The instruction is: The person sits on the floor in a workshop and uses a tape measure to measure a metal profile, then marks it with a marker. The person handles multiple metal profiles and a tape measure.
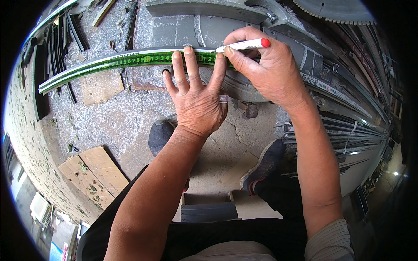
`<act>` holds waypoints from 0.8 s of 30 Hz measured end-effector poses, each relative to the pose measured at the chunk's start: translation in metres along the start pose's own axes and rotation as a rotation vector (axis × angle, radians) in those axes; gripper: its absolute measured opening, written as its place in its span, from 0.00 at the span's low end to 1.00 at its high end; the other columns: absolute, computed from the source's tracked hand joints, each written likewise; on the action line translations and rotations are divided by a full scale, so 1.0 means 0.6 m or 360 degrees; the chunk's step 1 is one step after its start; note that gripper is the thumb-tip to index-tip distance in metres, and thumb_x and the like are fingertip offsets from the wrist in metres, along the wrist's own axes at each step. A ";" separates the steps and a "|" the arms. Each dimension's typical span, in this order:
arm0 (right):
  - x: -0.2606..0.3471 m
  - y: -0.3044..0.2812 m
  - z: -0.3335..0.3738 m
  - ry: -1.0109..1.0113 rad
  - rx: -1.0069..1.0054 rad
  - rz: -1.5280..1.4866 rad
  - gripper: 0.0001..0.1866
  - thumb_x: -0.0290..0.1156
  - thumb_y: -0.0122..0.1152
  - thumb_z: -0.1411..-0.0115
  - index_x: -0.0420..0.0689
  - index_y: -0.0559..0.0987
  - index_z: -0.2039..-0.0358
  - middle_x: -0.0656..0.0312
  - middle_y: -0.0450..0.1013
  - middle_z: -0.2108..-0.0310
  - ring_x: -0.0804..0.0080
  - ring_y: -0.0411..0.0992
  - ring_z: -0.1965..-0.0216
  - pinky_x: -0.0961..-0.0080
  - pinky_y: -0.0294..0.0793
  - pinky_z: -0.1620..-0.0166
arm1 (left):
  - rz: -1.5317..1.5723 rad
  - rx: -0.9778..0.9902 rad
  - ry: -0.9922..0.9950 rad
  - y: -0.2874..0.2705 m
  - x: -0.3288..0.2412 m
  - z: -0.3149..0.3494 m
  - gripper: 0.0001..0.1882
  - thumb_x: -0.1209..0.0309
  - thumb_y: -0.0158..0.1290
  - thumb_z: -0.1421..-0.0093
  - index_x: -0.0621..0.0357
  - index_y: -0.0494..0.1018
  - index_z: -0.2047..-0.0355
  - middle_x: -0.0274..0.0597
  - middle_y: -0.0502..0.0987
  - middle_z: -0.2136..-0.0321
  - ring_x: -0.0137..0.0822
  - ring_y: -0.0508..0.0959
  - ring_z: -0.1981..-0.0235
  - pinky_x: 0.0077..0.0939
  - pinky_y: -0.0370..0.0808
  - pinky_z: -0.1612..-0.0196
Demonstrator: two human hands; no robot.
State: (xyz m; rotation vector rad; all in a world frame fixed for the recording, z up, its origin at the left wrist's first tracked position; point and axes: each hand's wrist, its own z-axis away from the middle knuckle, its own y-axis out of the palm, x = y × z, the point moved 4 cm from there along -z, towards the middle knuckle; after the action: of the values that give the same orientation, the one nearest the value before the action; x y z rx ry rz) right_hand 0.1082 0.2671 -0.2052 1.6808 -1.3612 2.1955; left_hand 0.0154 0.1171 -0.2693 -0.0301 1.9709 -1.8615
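A green tape measure with black figures lies stretched along a long silvery metal profile. My left hand presses on the tape and profile with its fingers spread and stretched out. Just right of it, my right hand pinches a white marker pen with a red end. The pen is tilted, its tip pointing left at the profile's edge near my left index finger. Beneath them is the grey metal base of a saw. The tape's right part is hidden behind my right hand.
A large toothed saw blade is at the top right. Bundles of metal profiles lie along the right side. Flattened cardboard and offcuts lie on the left floor. My shoes stand below the saw base.
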 end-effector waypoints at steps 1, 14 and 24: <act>-0.001 0.000 -0.001 0.0008 -0.0007 -0.0020 0.08 0.33 0.68 0.29 0.50 0.84 0.52 0.60 0.86 0.66 0.69 0.87 0.63 0.73 0.85 0.61 | -0.0004 0.0002 0.0001 0.000 0.000 0.000 0.49 0.55 0.58 0.42 0.29 0.54 0.20 0.68 0.39 0.21 0.74 0.38 0.21 0.79 0.42 0.26; 0.018 -0.022 0.012 -0.0105 -0.0313 -0.0110 0.06 0.29 0.68 0.30 0.44 0.84 0.55 0.63 0.84 0.68 0.79 0.82 0.66 0.78 0.80 0.63 | 0.0078 -0.0038 -0.0025 -0.007 -0.003 -0.001 0.49 0.54 0.61 0.44 0.26 0.58 0.22 0.66 0.42 0.21 0.72 0.42 0.21 0.84 0.50 0.31; 0.050 -0.030 0.155 0.0297 -0.0530 -0.0562 0.04 0.24 0.67 0.31 0.40 0.81 0.57 0.68 0.80 0.70 0.86 0.75 0.68 0.83 0.75 0.64 | 0.0014 0.0035 -0.0023 -0.008 -0.004 -0.002 0.50 0.55 0.61 0.42 0.30 0.54 0.20 0.68 0.41 0.21 0.74 0.41 0.21 0.78 0.46 0.27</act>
State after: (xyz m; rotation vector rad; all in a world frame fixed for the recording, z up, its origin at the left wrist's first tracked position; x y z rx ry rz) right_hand 0.1755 0.2033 -0.1688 1.4272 -1.1936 1.7679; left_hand 0.0156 0.1185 -0.2638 -0.0283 1.9376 -1.8721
